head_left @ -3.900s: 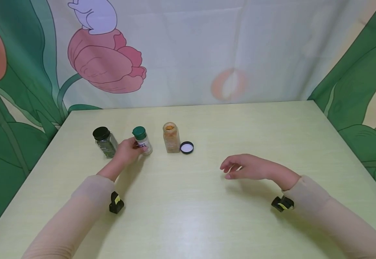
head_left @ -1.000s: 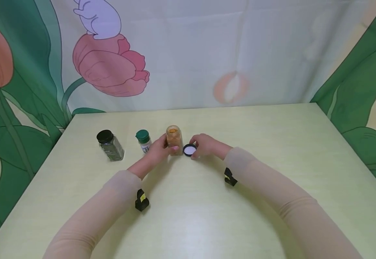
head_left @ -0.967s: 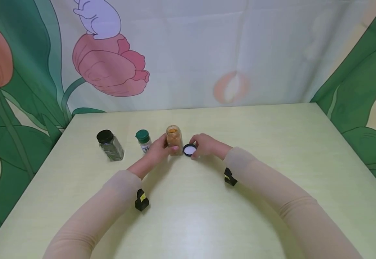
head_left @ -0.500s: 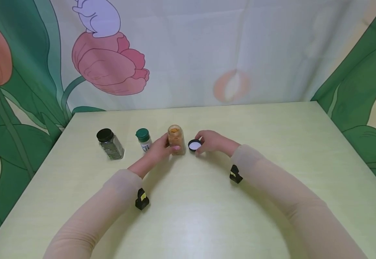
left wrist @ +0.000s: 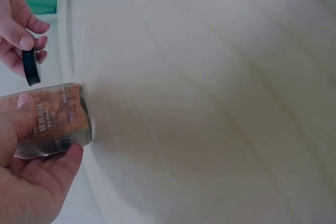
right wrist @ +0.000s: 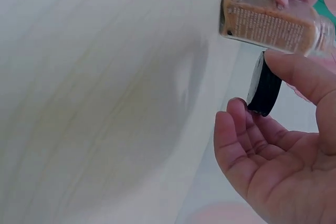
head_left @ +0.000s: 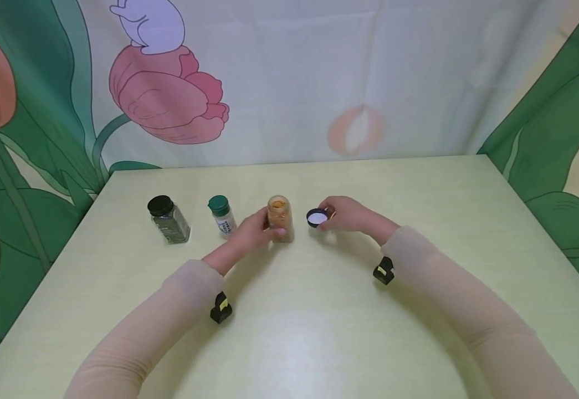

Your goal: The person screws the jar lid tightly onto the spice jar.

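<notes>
My left hand (head_left: 252, 233) grips an uncapped glass spice jar (head_left: 281, 220) of orange-brown powder, thumb across its front. The jar stands upright, and its printed label (left wrist: 52, 116) shows in the left wrist view. To the right of it, my right hand (head_left: 347, 214) pinches a black screw lid (head_left: 317, 218) between thumb and fingers, its white inside facing up toward the head camera. In the right wrist view the lid (right wrist: 265, 85) is held at its edge, apart from the jar (right wrist: 268, 19).
Left of the held jar stands a small white-bodied shaker with a green cap (head_left: 219, 206). Farther left is a black-capped jar (head_left: 169, 220) of dark green herbs. All are on a pale table (head_left: 289, 332), with a printed cloth (head_left: 279, 83) hanging behind its far edge.
My left hand went from the green-capped shaker to the spice jar and has shifted it slightly right. My right hand reached the lid, took it up and moved it right, away from the jar.
</notes>
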Motion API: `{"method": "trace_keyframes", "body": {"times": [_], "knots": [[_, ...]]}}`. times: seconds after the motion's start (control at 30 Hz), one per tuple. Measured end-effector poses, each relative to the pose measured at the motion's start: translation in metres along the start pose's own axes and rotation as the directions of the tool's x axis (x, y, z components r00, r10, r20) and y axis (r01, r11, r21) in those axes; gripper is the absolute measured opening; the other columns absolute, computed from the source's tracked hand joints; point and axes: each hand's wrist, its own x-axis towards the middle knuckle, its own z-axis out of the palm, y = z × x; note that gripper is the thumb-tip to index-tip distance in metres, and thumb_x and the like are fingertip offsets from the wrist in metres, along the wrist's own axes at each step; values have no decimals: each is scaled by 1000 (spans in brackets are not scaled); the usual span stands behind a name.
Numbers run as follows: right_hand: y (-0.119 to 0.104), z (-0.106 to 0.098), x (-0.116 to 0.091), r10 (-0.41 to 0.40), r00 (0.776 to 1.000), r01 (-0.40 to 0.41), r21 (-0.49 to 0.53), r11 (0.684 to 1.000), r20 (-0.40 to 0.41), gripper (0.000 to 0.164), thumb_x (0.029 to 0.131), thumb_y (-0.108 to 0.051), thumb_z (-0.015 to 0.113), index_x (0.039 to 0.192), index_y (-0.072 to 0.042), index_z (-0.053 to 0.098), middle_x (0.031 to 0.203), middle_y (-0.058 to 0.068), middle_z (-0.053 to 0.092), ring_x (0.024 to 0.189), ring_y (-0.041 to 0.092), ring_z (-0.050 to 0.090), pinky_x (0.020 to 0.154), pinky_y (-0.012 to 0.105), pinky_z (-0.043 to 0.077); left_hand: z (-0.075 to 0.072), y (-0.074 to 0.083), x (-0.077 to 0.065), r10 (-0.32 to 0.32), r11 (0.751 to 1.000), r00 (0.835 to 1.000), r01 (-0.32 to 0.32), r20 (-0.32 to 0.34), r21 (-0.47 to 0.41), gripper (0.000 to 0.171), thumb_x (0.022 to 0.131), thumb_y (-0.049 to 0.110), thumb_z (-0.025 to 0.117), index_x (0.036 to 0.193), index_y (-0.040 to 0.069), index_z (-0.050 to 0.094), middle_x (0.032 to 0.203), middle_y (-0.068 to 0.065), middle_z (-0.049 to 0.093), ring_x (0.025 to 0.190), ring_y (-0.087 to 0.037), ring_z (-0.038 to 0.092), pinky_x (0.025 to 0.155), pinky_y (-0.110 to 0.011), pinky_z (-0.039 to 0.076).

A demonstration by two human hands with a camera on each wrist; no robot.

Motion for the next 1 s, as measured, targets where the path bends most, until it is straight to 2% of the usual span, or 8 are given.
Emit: {"method": "trace_keyframes", "body": {"times": [0.2, 0.43, 0.63, 0.83, 1.0], "knots": [[11, -6, -15, -1, 1000, 2, 36, 999, -26, 51, 91, -20, 73, 134, 4, 57, 117, 20, 67, 113, 33, 63, 96, 39, 50, 7, 6, -3, 30, 1000, 999, -30, 13, 1, 69, 102, 20, 64, 156, -7, 31, 159, -28, 41, 149, -42, 42, 124, -48, 37], [26, -11, -32, -31, 997, 35, 53, 998, -72, 48, 91, -19, 74, 131, 5, 59, 103, 13, 65, 98, 25, 60, 84, 29, 46, 19, 13, -8, 78, 997, 996, -80, 53, 22, 69, 100, 21, 67, 154, -6, 34, 157, -26, 45, 147, -41, 45, 123, -49, 40], [33, -15, -47, -70, 991, 77, 56, 995, -114, 48, 92, -17, 74, 131, 6, 59, 104, 14, 65, 96, 24, 60, 85, 30, 47, 32, 17, -13, 134, 991, 989, -135, 66, 8, 67, 98, 19, 70, 151, -6, 39, 154, -25, 49, 144, -41, 49, 121, -48, 42], [39, -16, -59, -93, 985, 102, 53, 993, -144, 48, 92, -16, 74, 132, 6, 59, 106, 16, 67, 97, 25, 62, 89, 34, 48, 39, 24, -19, 138, 990, 988, -139, 69, -4, 66, 97, 19, 71, 150, -6, 40, 153, -25, 51, 143, -41, 50, 120, -48, 43], [39, -17, -70, -86, 982, 100, 77, 992, -167, 48, 91, -16, 76, 131, 6, 61, 102, 14, 67, 93, 21, 60, 81, 28, 48, 45, 27, -23, 143, 990, 987, -141, 74, -24, 67, 96, 19, 72, 150, -6, 40, 153, -26, 51, 143, -41, 50, 120, -48, 42]]}}
